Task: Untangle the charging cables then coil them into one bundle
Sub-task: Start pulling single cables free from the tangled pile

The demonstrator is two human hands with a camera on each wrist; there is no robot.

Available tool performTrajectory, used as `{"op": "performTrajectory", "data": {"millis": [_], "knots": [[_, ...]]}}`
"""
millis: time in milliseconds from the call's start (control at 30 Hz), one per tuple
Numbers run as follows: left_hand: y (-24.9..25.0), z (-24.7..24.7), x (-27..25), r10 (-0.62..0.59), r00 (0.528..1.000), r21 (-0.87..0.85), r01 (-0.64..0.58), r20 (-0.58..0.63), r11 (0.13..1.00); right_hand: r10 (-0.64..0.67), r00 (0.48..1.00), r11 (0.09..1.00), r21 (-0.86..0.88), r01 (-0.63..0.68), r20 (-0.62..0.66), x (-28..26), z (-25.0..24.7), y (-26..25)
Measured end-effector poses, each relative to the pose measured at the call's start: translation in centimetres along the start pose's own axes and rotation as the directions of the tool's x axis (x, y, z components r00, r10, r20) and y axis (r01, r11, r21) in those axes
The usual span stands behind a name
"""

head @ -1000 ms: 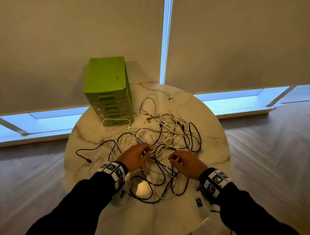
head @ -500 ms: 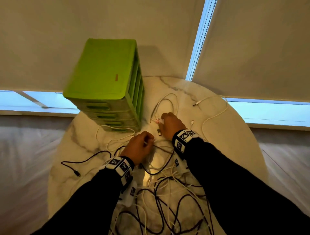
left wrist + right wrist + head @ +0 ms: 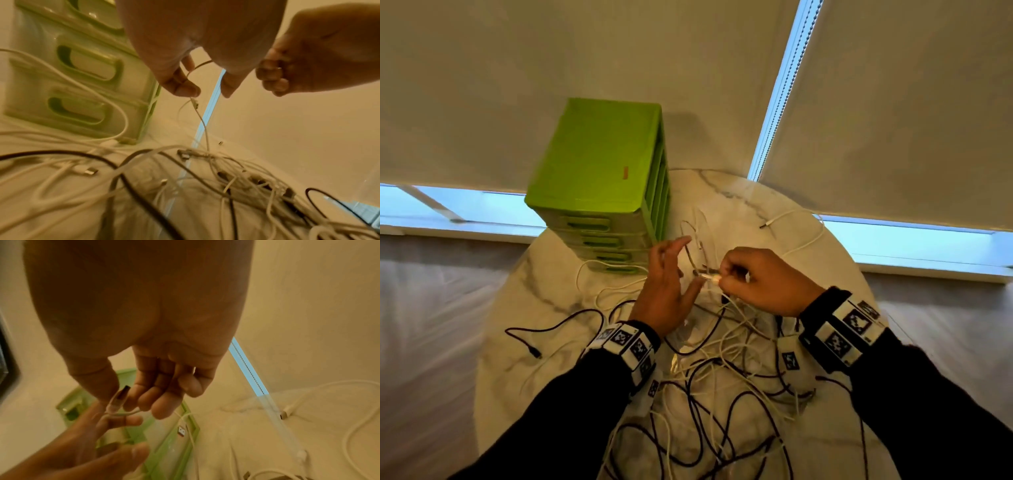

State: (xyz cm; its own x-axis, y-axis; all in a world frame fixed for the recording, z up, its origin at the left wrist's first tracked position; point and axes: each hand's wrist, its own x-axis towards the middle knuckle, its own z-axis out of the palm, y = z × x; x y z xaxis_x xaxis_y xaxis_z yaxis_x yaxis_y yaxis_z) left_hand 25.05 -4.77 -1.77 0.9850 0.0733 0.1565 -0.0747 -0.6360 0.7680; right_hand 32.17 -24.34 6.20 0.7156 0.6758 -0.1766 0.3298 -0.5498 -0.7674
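Observation:
A tangle of black and white charging cables [image 3: 722, 383] lies spread over the near half of the round marble table [image 3: 818, 267]. My right hand [image 3: 722, 279] is raised above the table and pinches the plug end of a thin white cable [image 3: 709, 276] between thumb and forefinger. That plug [image 3: 121, 395] shows clearly in the right wrist view. My left hand [image 3: 683, 265] hovers just left of it with fingers spread and straight, holding nothing. The white cable [image 3: 202, 123] hangs from the hands down into the tangle [image 3: 236, 178].
A green plastic drawer unit [image 3: 599, 164] stands at the table's far left, with a white cable loop [image 3: 599, 270] at its foot. A loose black cable end [image 3: 534, 353] lies left, and a white cable end [image 3: 765, 225] far right. Roller blinds hang behind.
My right hand has risen from the table with the white plug pinched. The left hand, curled on cables before, has lifted and spread its fingers beside it.

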Motion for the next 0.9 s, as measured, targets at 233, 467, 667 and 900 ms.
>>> {"op": "performTrajectory", "data": {"millis": [233, 467, 667, 900], "knots": [[2.2, -2.7, -3.7, 0.151, 0.988, 0.223, -0.138, -0.041, 0.965, 0.071, 0.993, 0.952, 0.305, -0.039, -0.097, -5.9, 2.8, -2.5], [3.8, -6.5, -10.6, 0.128, 0.990, -0.075, -0.123, 0.056, 0.990, -0.131, 0.982, 0.980, -0.170, 0.107, -0.138, -3.8, 12.8, -3.3], [3.8, -10.5, -12.7, -0.163, 0.980, -0.753, 0.192, 0.114, 0.629, -0.157, 0.988, 0.984, -0.092, 0.155, -0.010, -6.2, 17.4, -3.9], [1.8, -15.5, -12.0, -0.385, 0.923, -0.874, 0.164, -0.028, 0.458, 0.004, 1.000, 0.981, -0.194, -0.004, -0.002, -11.6, 15.3, 0.1]]}}
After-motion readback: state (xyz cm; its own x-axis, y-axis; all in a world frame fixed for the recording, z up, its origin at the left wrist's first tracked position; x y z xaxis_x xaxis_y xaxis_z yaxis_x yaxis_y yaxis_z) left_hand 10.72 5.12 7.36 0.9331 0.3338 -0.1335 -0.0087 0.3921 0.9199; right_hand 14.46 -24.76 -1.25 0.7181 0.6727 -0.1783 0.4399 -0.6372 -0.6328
